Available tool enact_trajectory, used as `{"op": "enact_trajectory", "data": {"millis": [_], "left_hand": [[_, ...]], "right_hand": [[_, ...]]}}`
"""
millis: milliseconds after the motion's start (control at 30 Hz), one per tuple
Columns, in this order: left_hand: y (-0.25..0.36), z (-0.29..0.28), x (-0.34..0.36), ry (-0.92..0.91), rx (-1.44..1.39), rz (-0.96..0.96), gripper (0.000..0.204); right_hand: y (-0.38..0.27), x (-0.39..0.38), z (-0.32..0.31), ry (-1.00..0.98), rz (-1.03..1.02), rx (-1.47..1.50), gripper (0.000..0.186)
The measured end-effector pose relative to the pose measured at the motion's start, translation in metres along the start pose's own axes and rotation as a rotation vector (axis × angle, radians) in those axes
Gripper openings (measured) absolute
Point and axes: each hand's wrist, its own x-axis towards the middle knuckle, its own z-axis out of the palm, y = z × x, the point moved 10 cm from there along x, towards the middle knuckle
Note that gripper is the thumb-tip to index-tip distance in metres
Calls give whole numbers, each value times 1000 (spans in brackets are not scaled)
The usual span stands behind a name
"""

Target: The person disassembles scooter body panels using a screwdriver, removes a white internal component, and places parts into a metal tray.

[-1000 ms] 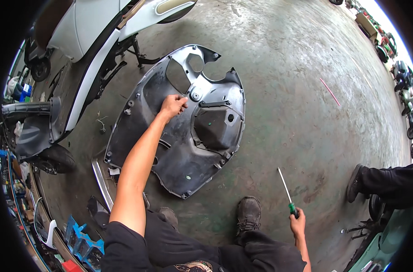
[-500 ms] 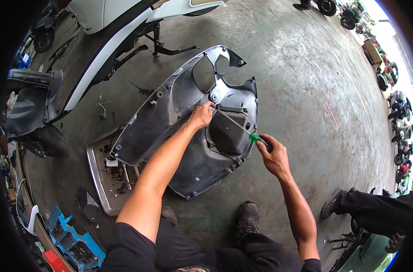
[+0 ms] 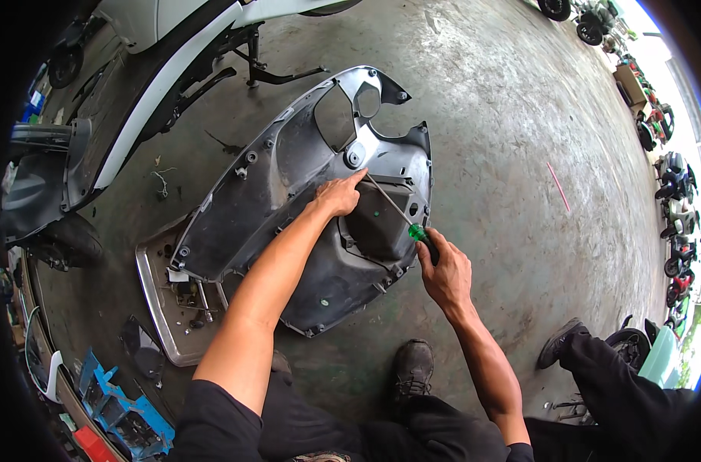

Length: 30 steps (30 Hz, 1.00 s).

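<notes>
A large black plastic scooter panel (image 3: 304,289) lies on the floor before me, its ribbed inner side up. My right hand (image 3: 447,273) is shut around the green and black handle of a screwdriver (image 3: 394,204). The long shaft slants up and left across the panel, and its tip is by the round boss near the panel's upper openings. My left hand (image 3: 338,195) rests on the panel with the index finger stretched out beside the tip. Its other fingers are loosely bent, and I see nothing held in it.
A metal tray (image 3: 154,308) with small parts and tools sits partly under the panel's left edge. A white and black scooter (image 3: 146,115) stands at upper left. Blue parts (image 3: 123,408) lie at lower left. Another person's leg (image 3: 597,362) reaches in at right. A pink stick (image 3: 558,187) lies on the floor.
My view has shifted slightly, so the panel sits a little further left. My right hand has come closer to the panel with the screwdriver. My left index finger has straightened out along the tip.
</notes>
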Motion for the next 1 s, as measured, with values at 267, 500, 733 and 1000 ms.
{"op": "enact_trajectory", "data": {"millis": [267, 500, 733, 1000], "left_hand": [[3, 1, 0, -38, 72, -12, 70], [0, 4, 0, -43, 109, 5, 69], [12, -2, -10, -40, 149, 11, 71], [10, -3, -12, -2, 94, -1, 79]], "right_hand": [[-11, 8, -1, -23, -5, -86, 36], [-28, 8, -3, 1, -60, -192, 34], [-69, 41, -15, -112, -205, -278, 35], [-53, 148, -51, -44, 31, -106, 38]]}}
